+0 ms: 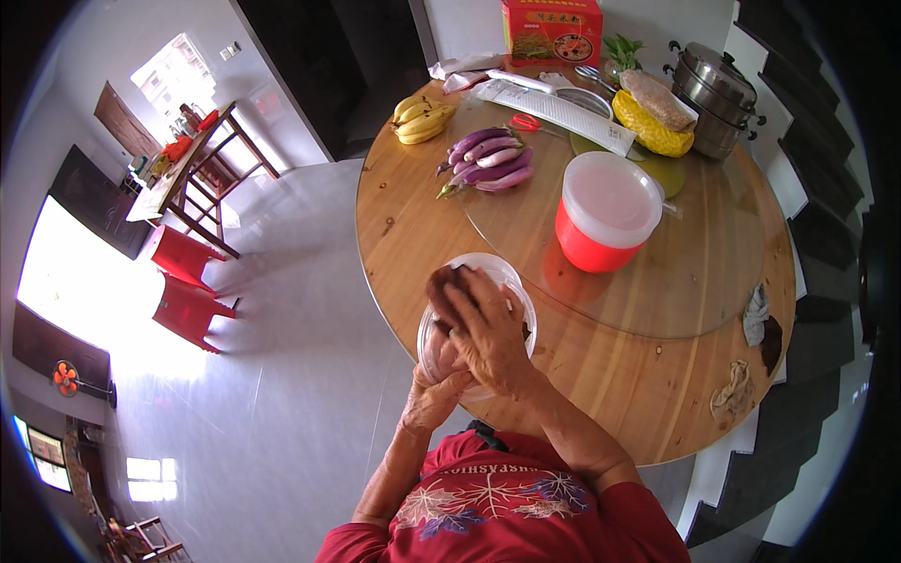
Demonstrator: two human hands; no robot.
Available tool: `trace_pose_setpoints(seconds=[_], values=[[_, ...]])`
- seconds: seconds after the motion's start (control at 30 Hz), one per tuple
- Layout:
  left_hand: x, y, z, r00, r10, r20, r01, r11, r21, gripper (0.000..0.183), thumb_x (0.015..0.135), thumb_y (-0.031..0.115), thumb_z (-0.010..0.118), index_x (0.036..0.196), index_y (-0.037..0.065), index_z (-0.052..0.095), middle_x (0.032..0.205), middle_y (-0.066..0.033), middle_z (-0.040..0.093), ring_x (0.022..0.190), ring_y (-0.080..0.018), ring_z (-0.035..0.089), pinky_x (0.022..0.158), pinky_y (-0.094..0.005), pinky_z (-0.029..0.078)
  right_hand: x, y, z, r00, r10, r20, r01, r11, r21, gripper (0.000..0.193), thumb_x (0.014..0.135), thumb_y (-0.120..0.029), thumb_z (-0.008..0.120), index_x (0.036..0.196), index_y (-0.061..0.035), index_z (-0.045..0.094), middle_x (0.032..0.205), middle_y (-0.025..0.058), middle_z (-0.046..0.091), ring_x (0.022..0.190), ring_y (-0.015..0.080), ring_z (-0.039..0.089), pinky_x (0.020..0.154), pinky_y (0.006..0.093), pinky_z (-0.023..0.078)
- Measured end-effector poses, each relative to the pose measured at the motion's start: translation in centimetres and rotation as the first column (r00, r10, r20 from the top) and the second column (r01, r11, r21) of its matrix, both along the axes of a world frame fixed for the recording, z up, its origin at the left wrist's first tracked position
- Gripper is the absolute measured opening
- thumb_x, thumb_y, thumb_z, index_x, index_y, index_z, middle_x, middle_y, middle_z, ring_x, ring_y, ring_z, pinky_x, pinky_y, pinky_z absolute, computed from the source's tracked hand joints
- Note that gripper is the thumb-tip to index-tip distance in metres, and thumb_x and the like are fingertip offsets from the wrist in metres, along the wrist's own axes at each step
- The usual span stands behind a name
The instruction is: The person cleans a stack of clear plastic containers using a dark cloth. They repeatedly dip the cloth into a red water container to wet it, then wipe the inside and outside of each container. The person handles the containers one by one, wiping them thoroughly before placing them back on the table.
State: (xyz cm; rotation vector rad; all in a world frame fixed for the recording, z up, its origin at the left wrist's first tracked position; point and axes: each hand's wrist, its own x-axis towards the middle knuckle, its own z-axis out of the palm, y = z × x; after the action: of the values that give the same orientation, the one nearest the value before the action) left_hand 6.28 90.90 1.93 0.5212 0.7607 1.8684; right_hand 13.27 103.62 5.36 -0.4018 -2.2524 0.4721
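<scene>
Near the table's front left edge, a clear plastic tub point(511, 269) is steadied by my left hand point(434, 399), whose fingers are closed around its near side. A dark brown cloth point(441, 281) lies bunched in my right hand point(493, 333), which presses it against the tub. The right fingers cover part of the cloth, and the hand hides much of the tub's inside. Just beyond, to the right, stands a red tub point(596, 249) with a translucent white tub or lid point(612, 190) on top.
Purple eggplants point(488, 161) and bananas point(422, 120) lie on the round wooden table point(404, 235). Farther back are a white grater-like board point(563, 114), red scissors point(526, 122), a yellow bag point(652, 127), a steel steamer pot point(715, 94) and a red box point(552, 33). Rags point(732, 389) lie at right.
</scene>
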Motion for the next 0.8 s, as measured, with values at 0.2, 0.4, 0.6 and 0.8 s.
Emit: trace_pose_setpoints(seconds=[0.2, 0.4, 0.6, 0.8], values=[[-0.6, 0.5, -0.5, 0.996, 0.001, -0.087, 0.007, 0.996, 0.093, 0.09, 0.082, -0.016, 0.05, 0.154, 0.025, 0.015, 0.159, -0.0131, 0.018, 0.133, -0.044, 0.041, 0.094, -0.0569, 0.051, 0.4, 2.9, -6.4, 0.938, -0.079, -0.339, -0.196, 0.683, -0.703, 0.042, 0.095, -0.014, 0.049, 0.135, 0.0001, 0.046, 0.132, 0.0194, 0.046, 0.119, 0.0344, 0.048, 0.101, 0.0427, 0.039], [-0.6, 0.9, 0.1, 0.998, 0.038, 0.044, -0.042, 0.995, 0.09, 0.086, 0.086, -0.011, 0.051, 0.154, 0.027, 0.015, 0.159, -0.0129, 0.017, 0.132, -0.0457, 0.041, 0.093, -0.059, 0.052, 3.4, -0.6, -6.2, 0.946, -0.139, -0.291, 0.0, 0.902, -0.432, 0.044, 0.097, -0.009, 0.046, 0.138, 0.0045, 0.041, 0.137, 0.0252, 0.038, 0.125, 0.0375, 0.044, 0.104, 0.0431, 0.039], [-0.5, 1.0, 0.4, 0.999, -0.022, 0.041, 0.02, 0.999, 0.041, 0.087, 0.086, -0.01, 0.053, 0.154, 0.027, 0.013, 0.159, -0.0128, 0.018, 0.132, -0.043, 0.042, 0.092, -0.0588, 0.052, 0.9, 3.4, -3.3, 0.943, 0.006, -0.332, -0.221, 0.758, -0.614, 0.039, 0.089, 0.0, 0.056, 0.127, 0.0072, 0.051, 0.13, 0.0264, 0.048, 0.114, 0.0415, 0.053, 0.097, 0.0459, 0.044], [-1.0, 1.3, -0.4, 0.984, 0.137, -0.11, -0.144, 0.988, -0.059, 0.068, 0.097, 0.047, 0.041, 0.155, 0.025, 0.012, 0.157, -0.0126, 0.022, 0.132, -0.0371, 0.043, 0.108, -0.0564, 0.036, 0.3, -0.5, -1.1, 0.954, 0.293, -0.059, -0.297, 0.951, -0.086, 0.055, 0.081, -0.014, 0.063, 0.132, 0.0027, 0.052, 0.139, 0.0211, 0.046, 0.131, 0.0364, 0.042, 0.105, 0.0471, 0.037]])
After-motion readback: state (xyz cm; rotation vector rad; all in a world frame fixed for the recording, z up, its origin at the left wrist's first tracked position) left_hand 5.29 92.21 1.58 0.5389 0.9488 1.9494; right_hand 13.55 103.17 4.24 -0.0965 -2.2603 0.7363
